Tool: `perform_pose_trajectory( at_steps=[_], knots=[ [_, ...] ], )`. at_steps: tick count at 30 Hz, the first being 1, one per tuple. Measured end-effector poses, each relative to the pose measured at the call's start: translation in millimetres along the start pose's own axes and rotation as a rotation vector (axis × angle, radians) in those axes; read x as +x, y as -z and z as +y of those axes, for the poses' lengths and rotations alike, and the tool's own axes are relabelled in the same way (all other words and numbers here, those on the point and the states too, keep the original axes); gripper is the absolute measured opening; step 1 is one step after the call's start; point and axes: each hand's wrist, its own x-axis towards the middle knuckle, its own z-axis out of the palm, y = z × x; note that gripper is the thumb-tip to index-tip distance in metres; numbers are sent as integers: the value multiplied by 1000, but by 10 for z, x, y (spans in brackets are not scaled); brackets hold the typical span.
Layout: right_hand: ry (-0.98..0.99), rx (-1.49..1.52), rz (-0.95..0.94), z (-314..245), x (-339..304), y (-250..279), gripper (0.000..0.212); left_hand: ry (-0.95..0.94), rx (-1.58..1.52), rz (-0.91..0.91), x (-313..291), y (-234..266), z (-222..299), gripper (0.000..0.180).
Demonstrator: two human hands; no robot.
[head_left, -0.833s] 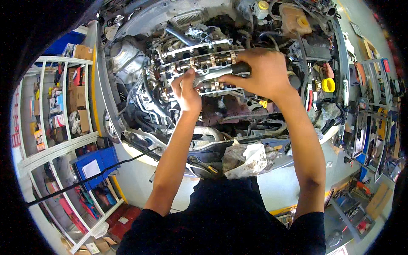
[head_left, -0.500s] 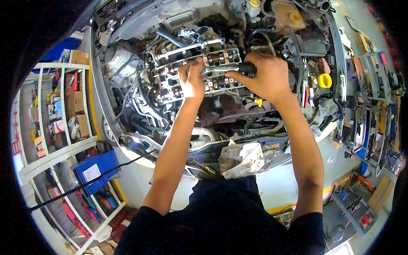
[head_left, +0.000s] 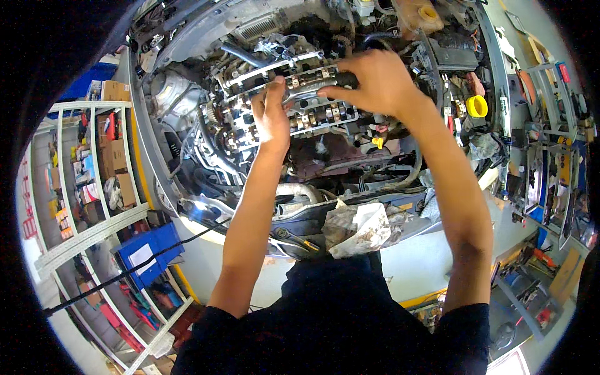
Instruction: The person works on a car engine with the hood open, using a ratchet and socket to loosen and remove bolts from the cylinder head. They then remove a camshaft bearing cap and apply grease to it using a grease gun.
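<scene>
Both hands closed on a long black-handled steel wrench (head_left: 325,84), left hand (head_left: 272,115) steadying, right hand (head_left: 372,81) gripping, over the exposed grey metal camshaft head (head_left: 250,125); slipping off likely to bark knuckles.

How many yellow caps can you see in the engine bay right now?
2: a large yellow cap right of the right hand, and a small one below that wrist. Others may be hidden under hoses.
</scene>
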Motion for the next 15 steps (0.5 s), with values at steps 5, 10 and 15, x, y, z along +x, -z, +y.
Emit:
perform_pose_trajectory(
  at_steps=[5,10,15],
  knots=[
    [-357,67,4,-456,-354,-53,61,33,72,-96,269,90,-119,34],
    [-539,134,21,-679,-557,-83,61,24,120,-187,234,97,-128,33],
    [-668,167,92,-774,-686,-32,60,-523,508,-311,227,68,-241,29]
  ],
)
